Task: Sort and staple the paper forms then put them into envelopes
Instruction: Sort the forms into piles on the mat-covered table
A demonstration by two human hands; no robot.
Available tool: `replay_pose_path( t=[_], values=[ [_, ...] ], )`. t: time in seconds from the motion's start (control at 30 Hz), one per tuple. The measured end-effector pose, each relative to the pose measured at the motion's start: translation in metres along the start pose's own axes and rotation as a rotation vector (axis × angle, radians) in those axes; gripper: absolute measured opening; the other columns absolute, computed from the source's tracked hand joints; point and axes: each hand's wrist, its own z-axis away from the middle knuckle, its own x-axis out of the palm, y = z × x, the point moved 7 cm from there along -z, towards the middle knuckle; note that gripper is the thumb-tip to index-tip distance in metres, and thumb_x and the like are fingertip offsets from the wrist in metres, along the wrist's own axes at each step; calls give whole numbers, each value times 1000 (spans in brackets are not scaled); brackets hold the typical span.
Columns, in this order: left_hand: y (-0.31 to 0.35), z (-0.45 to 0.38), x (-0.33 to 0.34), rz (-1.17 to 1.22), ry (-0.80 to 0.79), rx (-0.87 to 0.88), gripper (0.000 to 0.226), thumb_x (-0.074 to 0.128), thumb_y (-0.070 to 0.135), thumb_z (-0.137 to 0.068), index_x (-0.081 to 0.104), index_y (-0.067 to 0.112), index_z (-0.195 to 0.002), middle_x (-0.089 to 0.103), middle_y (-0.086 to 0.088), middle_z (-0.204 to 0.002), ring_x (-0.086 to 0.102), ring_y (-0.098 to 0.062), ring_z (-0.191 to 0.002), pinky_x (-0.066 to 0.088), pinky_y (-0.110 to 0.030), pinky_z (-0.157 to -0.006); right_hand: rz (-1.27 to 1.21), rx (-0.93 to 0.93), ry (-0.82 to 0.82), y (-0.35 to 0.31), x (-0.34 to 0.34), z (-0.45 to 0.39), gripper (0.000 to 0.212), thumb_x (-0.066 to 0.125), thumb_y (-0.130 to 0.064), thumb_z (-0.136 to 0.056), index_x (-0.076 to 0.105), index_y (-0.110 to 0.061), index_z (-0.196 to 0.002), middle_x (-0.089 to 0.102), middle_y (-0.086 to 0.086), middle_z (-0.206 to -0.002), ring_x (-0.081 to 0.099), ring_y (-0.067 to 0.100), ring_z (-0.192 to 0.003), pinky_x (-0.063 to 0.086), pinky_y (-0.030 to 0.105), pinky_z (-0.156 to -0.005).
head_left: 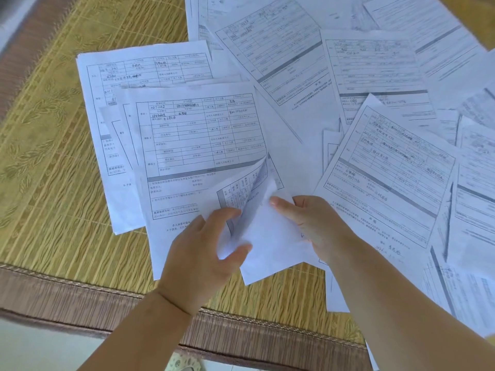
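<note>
Near the woven mat's [53, 156] front edge, I have my left hand [203, 253] and right hand [308, 223] pinching a curled sheet [265, 236] above the spread forms [201, 135], fingers clamped. Thin, floppy, easily creased; I judge opposite edges the safest hold.

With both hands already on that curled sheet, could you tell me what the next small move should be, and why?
Probably lift the curled sheet clear and lay it flat on the form pile beside it. The left hand and right hand both grip its lower edge, its corner is folded up, and loose forms lie unsorted around it.
</note>
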Motion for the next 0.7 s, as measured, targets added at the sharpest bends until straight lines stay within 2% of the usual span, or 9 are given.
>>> replay_pose_path(
  t=[0.1, 0.13, 0.2, 0.23, 0.33, 0.4, 0.47, 0.57, 0.7],
  values=[
    [-5, -2, -3, 54, 42, 7, 24, 39, 45, -91, 51, 26, -100, 48, 14, -66, 48, -5, -59, 28, -9, -51, 1, -2, -93, 3, 2, 4, 59, 74, -60, -69, 60, -3, -72, 62, 30, -89, 55, 48, -81, 53, 42, -83],
    [-8, -2, -5, 104, 60, -11, 26, 37, 42, -93, 52, 25, -105, 49, 15, -67, 50, -4, -62, 31, -9, -51, -10, 13, -111, 3, 0, 6, 52, 75, -59, -67, 70, -9, -80, 64, 31, -99, 58, 48, -92, 52, 47, -91],
    [-11, -2, -8, 197, 83, -66, 35, 39, 38, -94, 45, 28, -128, 56, 13, -69, 54, -4, -63, 37, -9, -51, -45, 11, -128, 4, -4, 8, 27, 73, -41, -79, 68, -22, -59, 57, 11, -67, 55, 28, -67, 50, 33, -78],
    [-11, -1, -9, 226, 85, -90, 44, 44, 37, -93, 36, 31, -136, 56, 12, -63, 55, -6, -59, 37, -10, -48, -55, 10, -142, 4, -3, 7, 40, 69, -33, -84, 56, -24, -48, 43, 1, -58, 45, 18, -59, 44, 26, -70],
    [0, 2, -8, 173, 54, -83, 82, 68, 42, -81, 16, 39, -145, 54, 13, -54, 52, -10, -49, 35, -10, -43, -10, 12, -115, 0, 1, 6, 31, 67, -28, -88, 54, -17, -63, 43, 4, -67, 46, 17, -67, 48, 22, -68],
    [9, 3, -7, 77, 34, -37, 111, 85, 45, -62, 15, 34, -147, 69, 6, -83, 60, -7, -62, 35, -6, -57, 6, 23, -104, -4, 5, 6, 29, 69, -29, -86, 63, 0, -86, 54, 7, -73, 56, 16, -70, 55, 21, -65],
    [18, 2, -5, -4, 25, 26, 123, 89, 47, -50, 17, 27, -147, 63, -6, -124, 64, -14, -86, 42, -17, -64, 15, 49, -137, -3, 6, 4, 59, 69, -46, -78, 63, 8, -101, 63, 7, -87, 64, 17, -83, 57, 26, -74],
    [29, 2, 1, -110, 48, 142, 115, 89, 30, -58, 19, 18, -149, 61, 0, -126, 66, -16, -89, 46, -20, -58, -42, 85, -222, -14, 10, 12, 56, 46, -57, -93, 69, -8, -106, 73, 6, -104, 69, 20, -97, 53, 36, -88],
    [18, 0, -12, 6, 100, 63, 66, 52, 23, -86, 26, 23, -146, 66, 4, -91, 62, -12, -72, 50, -25, -55, -119, 165, -208, -26, -5, 6, 65, 27, -62, -96, 62, -10, -110, 74, 12, -101, 72, 22, -89, 54, 32, -76]
  ],
)
